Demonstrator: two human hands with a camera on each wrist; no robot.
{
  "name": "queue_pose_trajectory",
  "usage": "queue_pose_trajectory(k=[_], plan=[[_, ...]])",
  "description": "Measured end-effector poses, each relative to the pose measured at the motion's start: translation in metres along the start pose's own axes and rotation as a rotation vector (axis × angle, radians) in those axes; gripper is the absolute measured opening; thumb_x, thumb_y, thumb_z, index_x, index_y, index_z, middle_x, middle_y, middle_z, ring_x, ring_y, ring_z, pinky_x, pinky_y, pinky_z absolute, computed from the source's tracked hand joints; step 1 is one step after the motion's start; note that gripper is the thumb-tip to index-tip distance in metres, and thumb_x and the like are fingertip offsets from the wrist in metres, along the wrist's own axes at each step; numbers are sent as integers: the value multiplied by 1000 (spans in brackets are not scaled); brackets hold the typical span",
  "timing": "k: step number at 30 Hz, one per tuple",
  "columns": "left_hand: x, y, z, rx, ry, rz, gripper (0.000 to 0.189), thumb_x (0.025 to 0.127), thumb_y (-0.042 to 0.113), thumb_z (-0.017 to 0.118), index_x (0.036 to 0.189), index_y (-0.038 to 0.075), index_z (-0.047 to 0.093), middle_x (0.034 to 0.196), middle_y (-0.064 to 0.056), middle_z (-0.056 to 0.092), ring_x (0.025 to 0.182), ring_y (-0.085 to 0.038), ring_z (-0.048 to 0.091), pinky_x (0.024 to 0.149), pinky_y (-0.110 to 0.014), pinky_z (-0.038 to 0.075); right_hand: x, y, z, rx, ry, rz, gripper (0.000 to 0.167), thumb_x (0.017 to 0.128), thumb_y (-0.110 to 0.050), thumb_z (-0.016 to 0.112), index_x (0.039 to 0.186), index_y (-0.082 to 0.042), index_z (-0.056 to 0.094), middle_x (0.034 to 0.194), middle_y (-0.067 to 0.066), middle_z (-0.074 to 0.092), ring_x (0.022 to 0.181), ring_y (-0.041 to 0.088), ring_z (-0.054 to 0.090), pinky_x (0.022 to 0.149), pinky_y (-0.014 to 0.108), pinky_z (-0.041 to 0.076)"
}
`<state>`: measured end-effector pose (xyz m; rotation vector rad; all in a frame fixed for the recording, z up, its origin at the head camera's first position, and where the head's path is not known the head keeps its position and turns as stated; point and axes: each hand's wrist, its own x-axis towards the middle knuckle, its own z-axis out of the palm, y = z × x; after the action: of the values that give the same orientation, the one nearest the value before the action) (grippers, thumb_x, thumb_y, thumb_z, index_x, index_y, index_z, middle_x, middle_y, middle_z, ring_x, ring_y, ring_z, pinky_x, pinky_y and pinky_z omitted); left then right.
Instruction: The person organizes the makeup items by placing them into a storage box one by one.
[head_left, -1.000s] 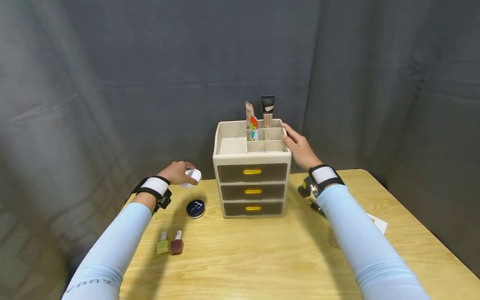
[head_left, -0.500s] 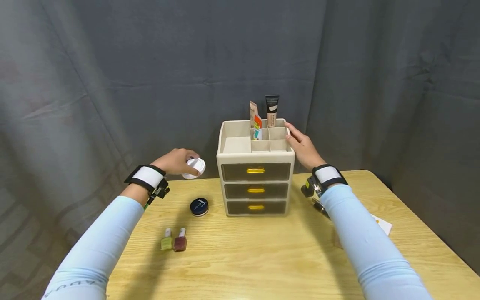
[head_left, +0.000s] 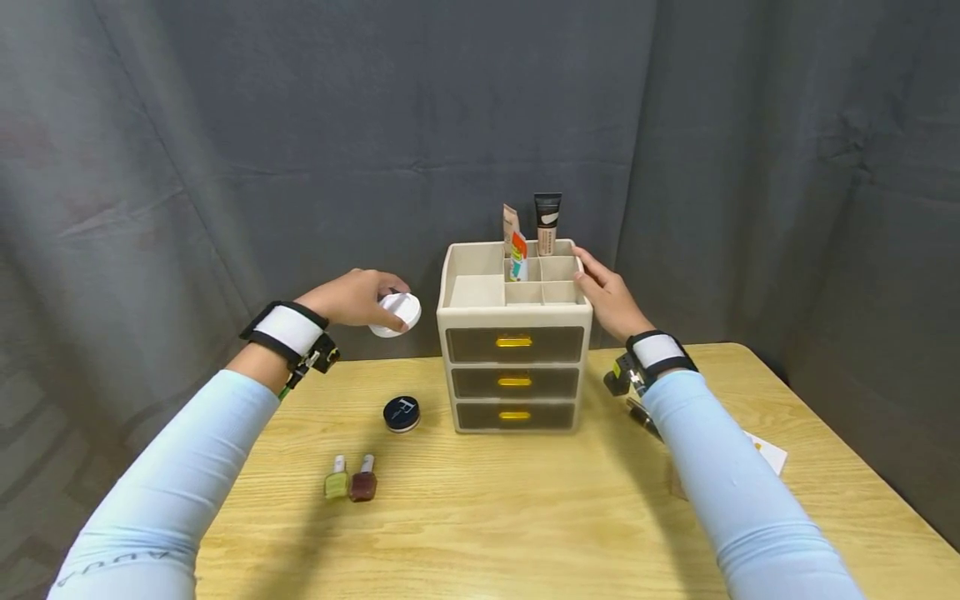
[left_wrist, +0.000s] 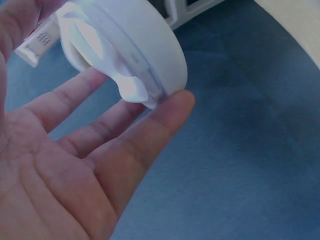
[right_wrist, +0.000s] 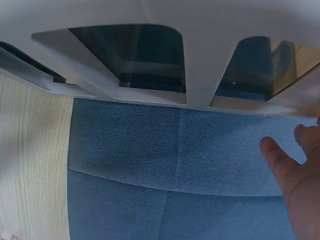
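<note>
Green polish [head_left: 337, 484] and red polish [head_left: 364, 485]: resting side by side on the tabletop [head_left: 480, 533], left of middle
White card [head_left: 769, 454] and dark stick [head_left: 642, 417]: lying at the right, the sleeve [head_left: 738, 492] partly hiding both
Compact [head_left: 402, 413]: lying lettered side up beyond the polish, left of the organizer [head_left: 517, 318] and apart from it
Case [head_left: 397, 314]: hanging in the air just left of the organizer, tilting, white and round, not touching anything but fingers
Left hand [head_left: 352, 298]: grasping the case, thumb and fingers pinching it by the edge
Pinch: working best, I judge, if the fingertips are staying on the rim and pressing evenly, since a smooth round edge could be slipping or turning
Left wall: standing close to the case, so any sideways move would be wanting height enough to clear it, with the case leveling first
Organizer: standing upright, its three drawers [head_left: 480, 385] sitting closed
Right hand [head_left: 609, 302]: touching the right rim with extended fingers, not clenching
Brace: pressing lightly should be enough, I think; pushing hard could be sliding the organizer
Orange tube [head_left: 518, 257], beige tube [head_left: 511, 223] and black tube [head_left: 547, 223]: standing in the small compartments
Curtain [head_left: 360, 125]: hanging behind everything
</note>
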<state>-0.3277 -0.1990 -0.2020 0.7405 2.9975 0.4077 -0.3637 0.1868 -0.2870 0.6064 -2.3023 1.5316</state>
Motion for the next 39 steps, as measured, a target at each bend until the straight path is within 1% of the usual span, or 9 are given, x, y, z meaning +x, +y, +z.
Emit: queue_pose_trajectory(k=[10,16,17,20,23,28,32,36,39], plan=[[2,17,-23,-7,18,12,59,78,28,80,129,7,60,113,-15,63,90,-25,58,71,-36,48,3,-3,0,-2,-8,-18,51,105,-20,41,153,-10,28,157,7,24,142,23,22,113,38,21],[9,35,-34,-9,58,40,60,77,27,80,131,9,59,115,-15,62,92,-25,57,73,-37,47,-7,-28,0,4,-17,3,50,104,-11,41,151,0,26,156,16,22,142,30,21,113,41,20],[11,38,-35,-7,63,46,61,77,27,80,131,9,59,115,-14,62,92,-25,57,73,-37,47,-7,-29,0,5,-16,8,50,104,-10,41,151,0,26,156,16,22,142,30,21,113,41,20],[17,48,-38,2,74,63,61,78,26,80,132,10,58,116,-13,61,92,-25,56,73,-36,46,-1,-14,-1,3,-5,17,51,105,-16,42,153,-6,27,157,11,23,143,27,22,113,40,20],[25,55,-39,17,78,87,62,78,26,81,133,10,58,119,-13,61,93,-25,55,74,-36,45,3,-3,-1,-2,4,15,51,105,-21,42,154,-11,28,157,7,23,143,23,22,113,39,20],[38,62,-38,10,74,121,64,77,27,82,134,11,57,122,-11,60,94,-25,54,74,-36,44,3,-2,1,-8,4,19,52,105,-22,42,154,-12,27,158,8,23,143,24,22,113,39,21],[47,66,-36,-3,75,129,65,77,26,82,135,11,56,123,-10,59,94,-25,53,74,-36,45,-1,-13,2,10,-7,33,52,105,-17,41,153,-7,26,157,13,22,143,28,21,113,41,20],[56,70,-33,25,81,130,65,77,25,82,135,11,56,120,-9,61,94,-25,53,74,-36,45,-8,-31,4,22,-16,34,51,104,-12,41,152,-1,26,157,17,21,143,31,20,113,43,19],[62,72,-31,54,80,131,64,77,25,82,134,11,57,118,-8,61,95,-25,53,74,-36,46,-7,-29,4,17,-14,34,51,104,-13,41,152,-2,26,157,15,21,143,30,20,113,42,19]])
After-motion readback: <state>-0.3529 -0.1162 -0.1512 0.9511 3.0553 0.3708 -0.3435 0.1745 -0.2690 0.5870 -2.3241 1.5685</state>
